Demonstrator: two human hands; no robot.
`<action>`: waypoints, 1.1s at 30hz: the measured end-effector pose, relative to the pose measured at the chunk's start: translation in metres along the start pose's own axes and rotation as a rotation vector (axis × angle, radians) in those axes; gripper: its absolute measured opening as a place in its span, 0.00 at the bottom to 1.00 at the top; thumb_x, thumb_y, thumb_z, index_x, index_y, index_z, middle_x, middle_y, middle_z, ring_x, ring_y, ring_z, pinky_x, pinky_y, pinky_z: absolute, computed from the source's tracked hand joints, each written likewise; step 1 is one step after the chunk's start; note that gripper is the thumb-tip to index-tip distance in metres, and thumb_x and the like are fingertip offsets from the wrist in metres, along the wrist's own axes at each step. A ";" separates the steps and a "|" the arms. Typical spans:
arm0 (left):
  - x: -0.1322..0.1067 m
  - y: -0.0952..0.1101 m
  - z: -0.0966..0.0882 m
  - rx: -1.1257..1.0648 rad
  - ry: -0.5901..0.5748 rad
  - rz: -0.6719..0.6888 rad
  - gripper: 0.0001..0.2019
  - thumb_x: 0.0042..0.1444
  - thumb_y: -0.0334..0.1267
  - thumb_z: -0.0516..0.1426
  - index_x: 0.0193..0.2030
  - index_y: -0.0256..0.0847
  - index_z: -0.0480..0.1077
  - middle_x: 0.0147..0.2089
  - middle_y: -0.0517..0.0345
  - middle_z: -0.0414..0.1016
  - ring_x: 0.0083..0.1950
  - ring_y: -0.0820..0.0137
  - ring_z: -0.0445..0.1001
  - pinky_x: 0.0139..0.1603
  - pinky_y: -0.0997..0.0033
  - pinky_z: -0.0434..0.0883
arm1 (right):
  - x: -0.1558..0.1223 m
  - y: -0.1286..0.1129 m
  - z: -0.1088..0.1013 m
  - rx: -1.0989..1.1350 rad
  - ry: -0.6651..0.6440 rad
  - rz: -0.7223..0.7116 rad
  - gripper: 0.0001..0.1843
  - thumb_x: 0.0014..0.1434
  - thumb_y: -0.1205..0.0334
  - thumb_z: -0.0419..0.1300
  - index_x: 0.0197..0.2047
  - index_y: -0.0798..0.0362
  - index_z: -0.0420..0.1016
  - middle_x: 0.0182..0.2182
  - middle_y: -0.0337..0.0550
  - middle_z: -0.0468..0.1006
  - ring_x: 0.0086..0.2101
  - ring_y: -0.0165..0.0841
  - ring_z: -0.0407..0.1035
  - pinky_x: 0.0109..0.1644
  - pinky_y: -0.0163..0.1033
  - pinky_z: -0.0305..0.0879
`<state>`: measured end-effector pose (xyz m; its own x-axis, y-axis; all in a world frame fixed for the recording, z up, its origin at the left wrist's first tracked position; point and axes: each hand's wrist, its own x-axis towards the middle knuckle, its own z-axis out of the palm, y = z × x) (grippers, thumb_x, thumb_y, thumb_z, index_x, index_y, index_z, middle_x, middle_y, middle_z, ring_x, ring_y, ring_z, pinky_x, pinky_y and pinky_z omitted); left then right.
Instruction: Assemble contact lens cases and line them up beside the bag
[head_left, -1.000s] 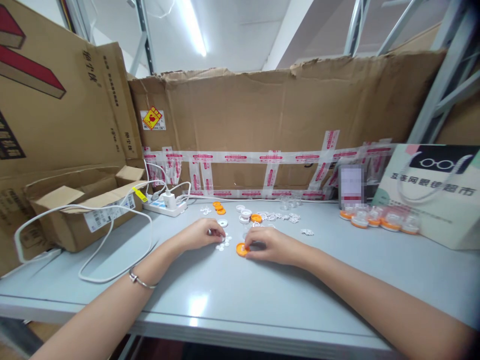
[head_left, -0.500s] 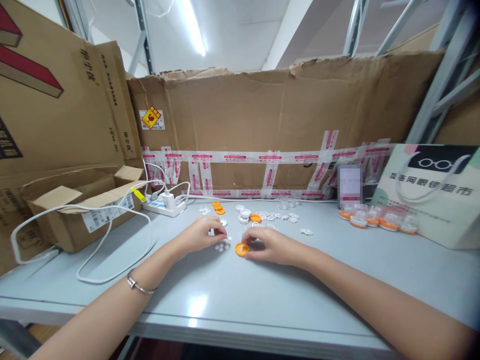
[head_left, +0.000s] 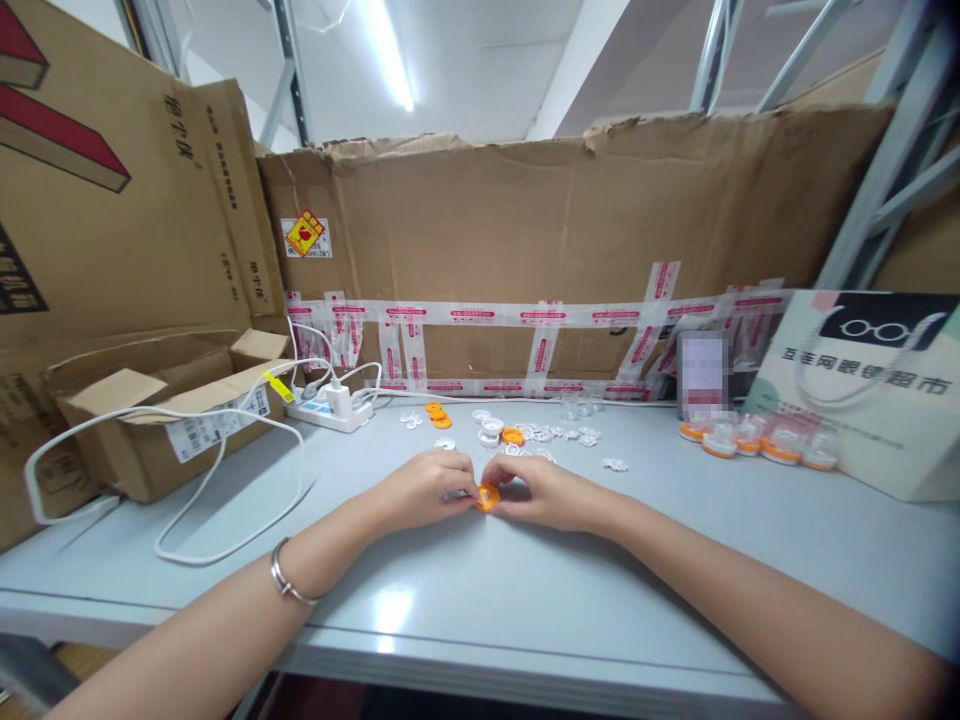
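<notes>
Between my two hands is a round orange plastic piece point(head_left: 489, 497), shaped like a shallow cap, with something small and pale in its middle. My right hand point(head_left: 536, 490) grips it by the right side between thumb and fingers. From the left, my left hand point(head_left: 431, 487) reaches its pinched fingertips to the cap's left edge; whether a small part is between them is hidden. Behind the hands lie white round pieces point(head_left: 491, 428), another orange cap point(head_left: 513, 437) and a white ring point(head_left: 444, 443). Small white parts point(head_left: 452, 494) are partly covered by my left hand.
Orange rings point(head_left: 441, 420) and white gear-like pieces point(head_left: 589, 437) lie farther back. Assembled clear-topped orange and white pieces point(head_left: 780, 446) stand by a paper bag point(head_left: 862, 400) and a phone point(head_left: 702, 375). A power strip point(head_left: 330, 408), white cable point(head_left: 161, 530) and open carton point(head_left: 150, 430) occupy the left.
My left hand has moved from the small white parts right and slightly toward me, to the orange cap. My right hand keeps its grip on the cap with little movement.
</notes>
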<state>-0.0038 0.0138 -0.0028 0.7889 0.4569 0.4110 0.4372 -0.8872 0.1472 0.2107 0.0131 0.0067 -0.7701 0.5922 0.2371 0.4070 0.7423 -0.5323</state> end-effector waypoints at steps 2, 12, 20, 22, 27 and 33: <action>0.000 0.000 0.000 0.024 -0.011 0.011 0.08 0.55 0.31 0.53 0.35 0.39 0.73 0.33 0.55 0.73 0.36 0.71 0.70 0.39 0.74 0.64 | 0.000 0.000 0.000 -0.006 0.002 -0.004 0.09 0.55 0.62 0.57 0.41 0.53 0.67 0.38 0.42 0.74 0.39 0.31 0.68 0.45 0.38 0.65; -0.001 0.002 0.000 -0.010 -0.064 0.007 0.09 0.55 0.31 0.52 0.37 0.39 0.74 0.34 0.55 0.72 0.34 0.72 0.70 0.38 0.75 0.64 | 0.000 0.000 0.001 -0.010 0.001 0.006 0.09 0.55 0.62 0.57 0.40 0.54 0.68 0.37 0.42 0.74 0.38 0.30 0.68 0.44 0.37 0.65; -0.004 -0.009 -0.009 -0.054 0.050 -0.174 0.07 0.56 0.30 0.51 0.36 0.38 0.71 0.33 0.56 0.70 0.35 0.72 0.68 0.38 0.75 0.64 | 0.000 0.000 0.002 -0.018 -0.004 -0.001 0.09 0.55 0.61 0.56 0.40 0.54 0.69 0.36 0.41 0.74 0.37 0.30 0.67 0.43 0.36 0.64; -0.006 -0.016 -0.012 -0.020 0.066 -0.237 0.07 0.56 0.30 0.51 0.36 0.37 0.71 0.34 0.56 0.71 0.36 0.71 0.68 0.38 0.75 0.64 | 0.000 0.002 0.003 -0.020 -0.004 0.001 0.09 0.55 0.61 0.56 0.40 0.54 0.69 0.36 0.41 0.74 0.36 0.30 0.67 0.43 0.36 0.64; -0.008 -0.021 -0.011 -0.024 -0.017 -0.294 0.07 0.55 0.30 0.52 0.37 0.39 0.72 0.36 0.55 0.71 0.37 0.70 0.69 0.39 0.74 0.65 | 0.000 0.004 0.003 -0.042 -0.004 0.005 0.09 0.54 0.62 0.56 0.40 0.53 0.70 0.36 0.41 0.75 0.35 0.31 0.67 0.42 0.36 0.63; -0.007 -0.020 -0.007 -0.080 -0.083 -0.346 0.07 0.53 0.28 0.54 0.35 0.38 0.72 0.34 0.57 0.72 0.35 0.72 0.69 0.36 0.77 0.64 | 0.001 0.002 0.003 -0.058 -0.007 -0.001 0.09 0.54 0.63 0.56 0.40 0.54 0.70 0.36 0.42 0.75 0.36 0.31 0.67 0.43 0.37 0.63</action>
<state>-0.0211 0.0278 -0.0025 0.6338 0.7317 0.2507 0.6520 -0.6798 0.3357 0.2095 0.0139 0.0032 -0.7739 0.5895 0.2316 0.4339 0.7598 -0.4841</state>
